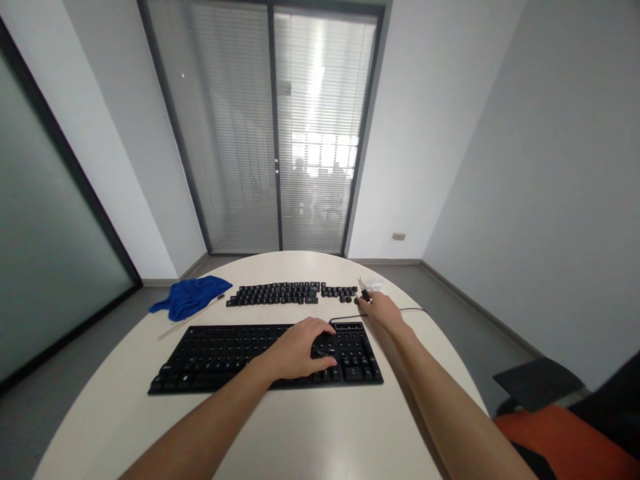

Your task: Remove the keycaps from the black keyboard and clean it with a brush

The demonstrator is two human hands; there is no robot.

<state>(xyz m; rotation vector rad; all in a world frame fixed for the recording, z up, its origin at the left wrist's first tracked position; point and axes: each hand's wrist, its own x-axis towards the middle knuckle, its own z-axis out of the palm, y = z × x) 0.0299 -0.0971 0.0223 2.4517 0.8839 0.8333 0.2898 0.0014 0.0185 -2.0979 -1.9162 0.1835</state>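
A black keyboard lies across the table in front of me. My left hand rests on its right half, thumb and fingers apart, holding nothing. Farther out, my right hand is at the right end of the loose black keycaps, its fingers closed around what looks like a keycap puller, a small black handle with thin pale prongs. The fingertips hide part of it. Loose keycaps stand in rows behind the keyboard, with a smaller group to their right.
A blue cloth and a thin brush with a pale handle lie at the left. Something clear and crumpled sits beyond my right hand. The keyboard cable runs off the right edge. An orange-seated chair stands at right.
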